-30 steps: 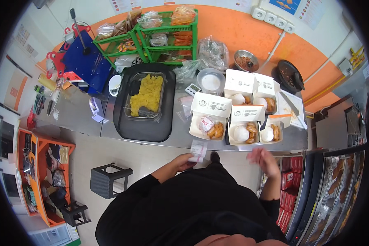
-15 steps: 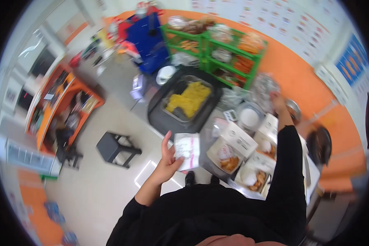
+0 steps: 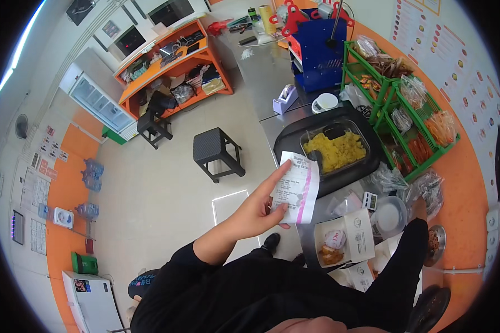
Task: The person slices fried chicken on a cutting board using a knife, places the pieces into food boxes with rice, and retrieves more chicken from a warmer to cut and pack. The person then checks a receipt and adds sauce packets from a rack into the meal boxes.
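A white paper receipt (image 3: pixel 304 194) with a pink stripe is pinched between the thumb and fingers of my left hand (image 3: pixel 255 213). It is held up in front of the counter, beside the black tray holder (image 3: pixel 286 139) with yellow food (image 3: pixel 339 152) in it. My right hand (image 3: pixel 419 209) reaches to the clear plastic bags (image 3: pixel 428 186) at the right; its fingers are mostly hidden there. Below my right hand's reach sit a white round tub (image 3: pixel 389 215) and a small timer (image 3: pixel 370 200). An open food box (image 3: pixel 356 238) holds a wrapped round item and fried pieces.
Green baskets (image 3: pixel 405 125) of packaged goods stand along the orange wall. A blue panel (image 3: pixel 322 58), a tape dispenser (image 3: pixel 285 99) and a white round scale (image 3: pixel 324 102) are farther along the counter. Dark stools (image 3: pixel 210 145) stand on the floor. A metal bowl (image 3: pixel 436 244) lies beyond my right arm.
The view has turned left, so the counter now sits farther right. My left hand still holds the receipt. My right hand stays by the plastic bags.
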The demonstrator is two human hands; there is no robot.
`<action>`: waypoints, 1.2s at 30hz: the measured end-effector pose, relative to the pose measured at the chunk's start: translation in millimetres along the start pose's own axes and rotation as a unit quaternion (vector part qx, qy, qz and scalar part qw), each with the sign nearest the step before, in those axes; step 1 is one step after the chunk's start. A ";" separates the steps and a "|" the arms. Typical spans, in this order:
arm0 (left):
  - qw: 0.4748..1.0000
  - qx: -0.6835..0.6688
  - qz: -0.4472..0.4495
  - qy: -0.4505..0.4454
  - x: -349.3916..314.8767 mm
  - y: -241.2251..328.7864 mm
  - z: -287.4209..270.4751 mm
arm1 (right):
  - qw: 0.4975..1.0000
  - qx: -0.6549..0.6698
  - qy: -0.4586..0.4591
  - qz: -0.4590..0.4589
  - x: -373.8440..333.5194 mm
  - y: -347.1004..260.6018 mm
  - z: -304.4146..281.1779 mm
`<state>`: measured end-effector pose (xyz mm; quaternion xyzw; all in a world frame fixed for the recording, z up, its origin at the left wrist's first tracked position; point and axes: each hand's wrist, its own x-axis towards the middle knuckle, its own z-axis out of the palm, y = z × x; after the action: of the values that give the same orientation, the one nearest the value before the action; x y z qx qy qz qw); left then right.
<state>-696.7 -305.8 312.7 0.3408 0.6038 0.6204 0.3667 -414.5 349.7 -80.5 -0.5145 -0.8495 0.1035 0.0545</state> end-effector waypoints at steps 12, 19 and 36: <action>0.997 -0.001 0.031 -0.066 16.1 -1.3 18.0 | 0.978 0.154 0.141 -0.028 -64.2 14.6 -127.0; 0.989 0.009 0.083 -0.123 30.6 -21.8 41.3 | 0.717 0.681 -0.149 0.014 -225.1 -86.8 -274.9; 0.969 -0.002 0.025 -0.246 32.5 -33.2 86.1 | 0.958 0.071 -0.279 0.005 -405.7 12.4 -261.7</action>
<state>-637.0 -234.7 282.2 0.4973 0.4848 0.5279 0.4888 -163.1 27.5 176.8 -0.4639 -0.8189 0.3036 -0.1484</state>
